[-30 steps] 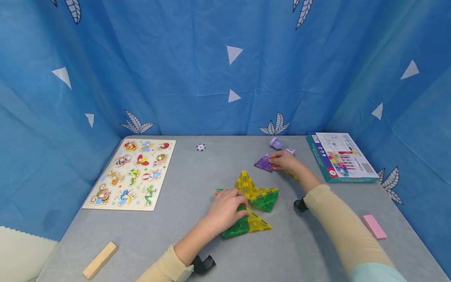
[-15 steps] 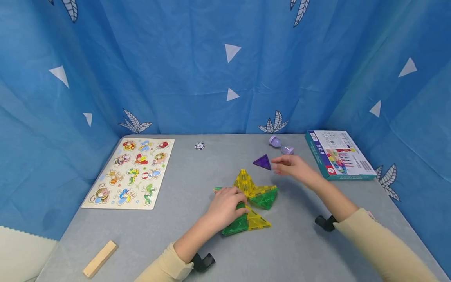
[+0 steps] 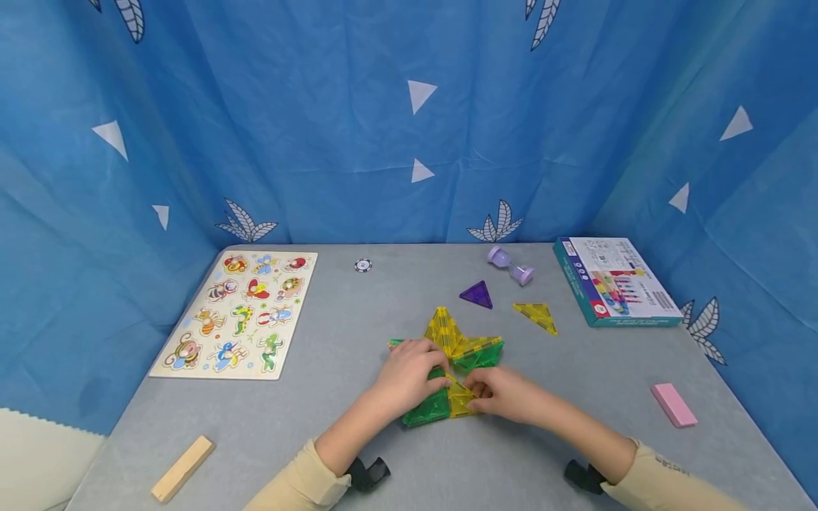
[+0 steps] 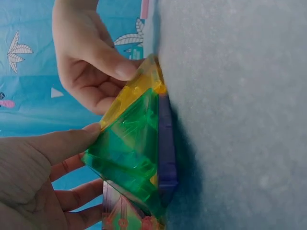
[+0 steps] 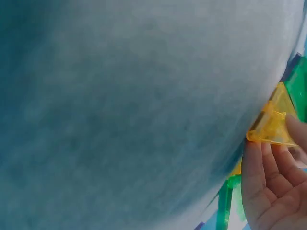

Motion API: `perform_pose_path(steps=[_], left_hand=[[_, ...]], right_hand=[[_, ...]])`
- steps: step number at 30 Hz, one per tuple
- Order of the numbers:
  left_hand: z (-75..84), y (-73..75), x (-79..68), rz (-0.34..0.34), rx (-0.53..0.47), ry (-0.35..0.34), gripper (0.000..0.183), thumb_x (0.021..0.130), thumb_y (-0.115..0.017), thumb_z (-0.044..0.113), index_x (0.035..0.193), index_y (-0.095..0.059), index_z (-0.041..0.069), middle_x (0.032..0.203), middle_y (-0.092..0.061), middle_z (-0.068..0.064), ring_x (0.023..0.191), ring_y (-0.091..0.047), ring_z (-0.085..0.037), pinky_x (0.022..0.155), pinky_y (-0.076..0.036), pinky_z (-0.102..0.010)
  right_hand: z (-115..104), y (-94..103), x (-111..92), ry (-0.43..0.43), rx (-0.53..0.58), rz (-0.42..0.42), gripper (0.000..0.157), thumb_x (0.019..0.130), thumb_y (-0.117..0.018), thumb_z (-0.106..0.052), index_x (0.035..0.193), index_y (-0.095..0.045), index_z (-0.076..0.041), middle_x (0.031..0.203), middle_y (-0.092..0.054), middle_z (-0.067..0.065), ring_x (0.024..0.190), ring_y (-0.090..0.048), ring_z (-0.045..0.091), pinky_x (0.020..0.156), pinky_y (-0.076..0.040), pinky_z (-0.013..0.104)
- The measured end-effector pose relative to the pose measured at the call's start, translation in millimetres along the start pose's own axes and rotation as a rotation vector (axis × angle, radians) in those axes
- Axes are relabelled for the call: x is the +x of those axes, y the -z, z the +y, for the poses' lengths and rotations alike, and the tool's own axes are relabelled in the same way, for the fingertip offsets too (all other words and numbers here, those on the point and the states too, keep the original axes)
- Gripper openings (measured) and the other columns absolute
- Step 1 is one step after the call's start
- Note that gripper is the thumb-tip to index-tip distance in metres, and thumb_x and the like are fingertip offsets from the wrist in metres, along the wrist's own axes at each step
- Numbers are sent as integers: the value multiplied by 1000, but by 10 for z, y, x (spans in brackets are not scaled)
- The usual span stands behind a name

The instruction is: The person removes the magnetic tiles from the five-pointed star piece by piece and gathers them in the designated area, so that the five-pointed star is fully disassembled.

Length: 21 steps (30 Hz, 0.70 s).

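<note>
A star-like build of translucent magnetic tiles stands on the grey table, with yellow points at its back (image 3: pixel 443 330) and green sides. My left hand (image 3: pixel 410 377) grips its left part; in the left wrist view the thumb lies on the edge of a green tile (image 4: pixel 129 132), and a purple tile (image 4: pixel 166 139) runs along the base. From the right, my right hand (image 3: pixel 511 392) pinches the front yellow tile point (image 5: pixel 274 125) between thumb and fingers. Behind the build, a purple triangle tile (image 3: pixel 477 294) and a yellow triangle tile (image 3: pixel 537 316) lie flat and loose.
A wooden insect puzzle board (image 3: pixel 236 312) lies at the left, with a wooden block (image 3: pixel 183 470) nearer the front. At the back are a poker chip (image 3: pixel 363 265) and a purple sand timer (image 3: pixel 510 265). A boxed toy (image 3: pixel 616 282) and a pink block (image 3: pixel 674 405) are on the right.
My right hand has left the purple triangle tile and come forward to the build's front yellow point. The purple tile stays on the table. My left hand keeps its place on the build.
</note>
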<state>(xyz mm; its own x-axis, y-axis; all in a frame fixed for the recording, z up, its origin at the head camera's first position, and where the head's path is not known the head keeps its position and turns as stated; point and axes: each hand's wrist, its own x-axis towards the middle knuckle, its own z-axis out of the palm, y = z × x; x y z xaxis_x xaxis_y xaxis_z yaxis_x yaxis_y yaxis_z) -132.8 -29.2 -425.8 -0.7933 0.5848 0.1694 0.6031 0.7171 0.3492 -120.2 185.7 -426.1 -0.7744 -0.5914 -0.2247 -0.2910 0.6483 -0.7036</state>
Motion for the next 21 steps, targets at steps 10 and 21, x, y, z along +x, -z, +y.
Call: perform_pose_path(steps=[10, 21], left_hand=[[-67, 75, 4, -92, -37, -9, 20, 81, -71, 39, 91, -69, 22, 115, -60, 4, 110, -54, -17, 103, -35, -43], [-67, 112, 2, -92, -81, -22, 17, 80, -73, 34, 89, -68, 21, 115, -61, 2, 111, -55, -19, 102, -35, -43]], right_hand=[[45, -32, 13, 32, 13, 24, 7, 85, -68, -15, 88, -63, -10, 74, -59, -6, 66, -53, 5, 56, -47, 24], [107, 37, -72, 33, 63, -16, 6, 87, -66, -14, 88, -63, -9, 75, -58, -6, 66, -51, 6, 57, -46, 24]])
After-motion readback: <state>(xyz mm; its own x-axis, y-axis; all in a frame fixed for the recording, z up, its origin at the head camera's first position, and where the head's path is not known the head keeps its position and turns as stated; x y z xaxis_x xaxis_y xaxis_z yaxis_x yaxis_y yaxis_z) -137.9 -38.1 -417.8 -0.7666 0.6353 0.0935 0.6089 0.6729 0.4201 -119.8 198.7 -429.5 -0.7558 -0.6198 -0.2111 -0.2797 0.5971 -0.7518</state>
